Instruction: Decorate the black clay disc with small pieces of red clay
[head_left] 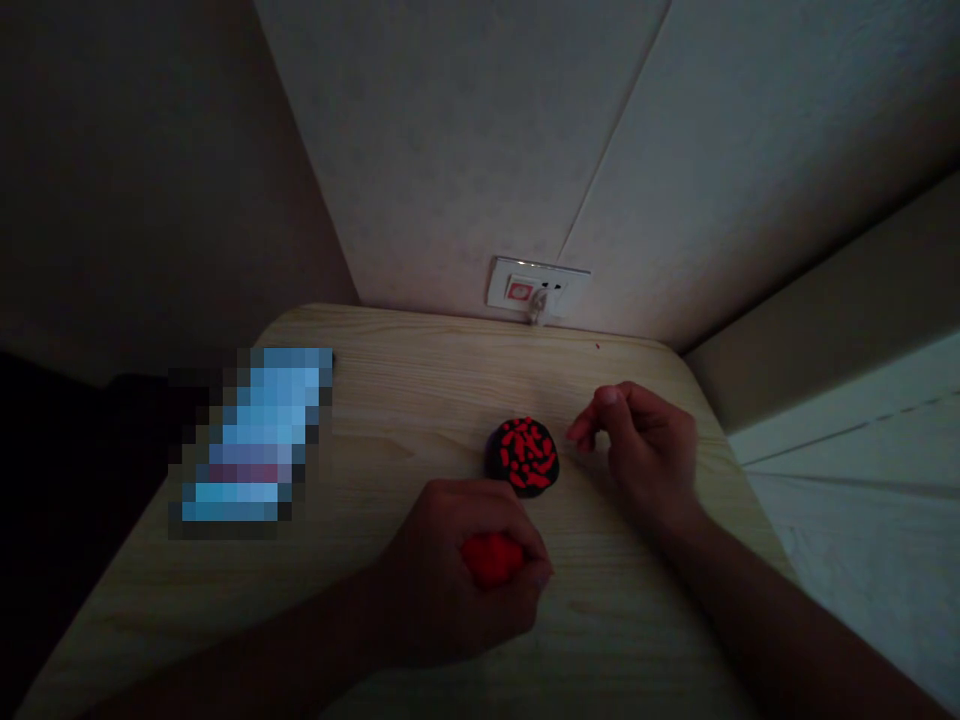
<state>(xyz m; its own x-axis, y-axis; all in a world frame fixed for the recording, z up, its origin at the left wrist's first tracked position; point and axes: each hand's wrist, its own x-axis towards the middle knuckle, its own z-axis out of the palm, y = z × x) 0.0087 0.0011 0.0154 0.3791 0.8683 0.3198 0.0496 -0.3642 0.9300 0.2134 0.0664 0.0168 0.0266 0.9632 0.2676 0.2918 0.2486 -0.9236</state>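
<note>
My left hand held a bright red, soft-looking lump near a round black disc scattered with red bits, above the pale wood-grain bench.
It was wrapped closely about the lump, while my right hand hovered just right of the disc, curled inward; I couldn't tell whether it pinched a small piece. The disc sat between and ahead of them. Had my left knuckles drifted forward, they might have smeared or dislodged the red bits; too hard a squeeze could have misshapen the lump. My grip hid much of that lump, the dim light blurred the disc's dark side, and pixelation masked the bright blue, slanted rectangle at left.
</note>
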